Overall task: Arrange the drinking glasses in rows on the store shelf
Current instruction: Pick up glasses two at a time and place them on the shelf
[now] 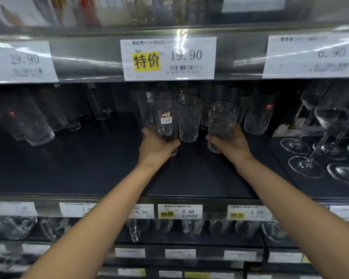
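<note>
Both my arms reach into the middle shelf [109, 174]. My left hand [155, 148] grips the base of a tall clear glass with a red sticker [165, 121]. My right hand [233, 144] grips the lower part of a clear dimpled glass [222, 121]. Between them a third dimpled glass [188, 117] stands on the shelf, close against the left-hand glass. More clear glasses [256, 115] stand in the dark behind and to the right.
Tall glasses [38, 125] stand at the shelf's left. Stemmed wine glasses [318, 137] crowd the right side. The upper shelf edge with a 19.90 price tag [169, 58] hangs low overhead. The shelf below holds several glasses [191, 228] behind price tags.
</note>
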The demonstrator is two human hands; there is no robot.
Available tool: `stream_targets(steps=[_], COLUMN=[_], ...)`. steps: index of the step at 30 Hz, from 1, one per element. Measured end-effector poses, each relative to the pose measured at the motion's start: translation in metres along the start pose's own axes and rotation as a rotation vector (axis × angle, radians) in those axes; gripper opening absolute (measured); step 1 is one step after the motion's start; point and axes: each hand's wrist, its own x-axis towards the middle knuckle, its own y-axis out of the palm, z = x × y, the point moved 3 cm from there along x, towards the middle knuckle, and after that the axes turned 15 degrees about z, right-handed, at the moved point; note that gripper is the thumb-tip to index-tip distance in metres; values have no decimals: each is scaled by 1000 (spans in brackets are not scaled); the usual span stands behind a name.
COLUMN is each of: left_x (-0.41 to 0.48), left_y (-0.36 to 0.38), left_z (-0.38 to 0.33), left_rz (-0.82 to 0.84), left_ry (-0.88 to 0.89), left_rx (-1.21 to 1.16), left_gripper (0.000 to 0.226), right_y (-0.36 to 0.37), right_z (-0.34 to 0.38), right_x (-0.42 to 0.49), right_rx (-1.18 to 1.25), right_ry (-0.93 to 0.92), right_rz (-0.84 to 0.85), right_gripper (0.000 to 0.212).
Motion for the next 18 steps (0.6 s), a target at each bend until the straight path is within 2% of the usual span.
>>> stream_targets(steps=[5, 9, 10, 14, 16, 18], left_x=[-2, -20, -26, -51, -67, -86], left_y=[-9, -15, -15, -23, -31, -45], left_z=[7, 1, 0, -8, -12, -13], left_rz=[191, 269, 279, 251, 215, 160], left_ry=[21, 86, 100, 131, 189, 214], left_rx=[-30, -81, -115, -365, -441, -477], left_gripper=[69, 24, 22, 35, 38, 44], right_y=[-11, -13, -12, 0, 11, 25], right_z=[7, 14, 16, 34, 44, 55], right_x=[-25, -52, -59, -83, -92, -98], right_rx=[72, 108, 130, 267, 324, 368], right_ry=[23, -5, -14, -90, -106, -129], right_rz=[192, 247, 253, 273, 300, 355], right_gripper=[56, 50, 50, 55, 58, 53])
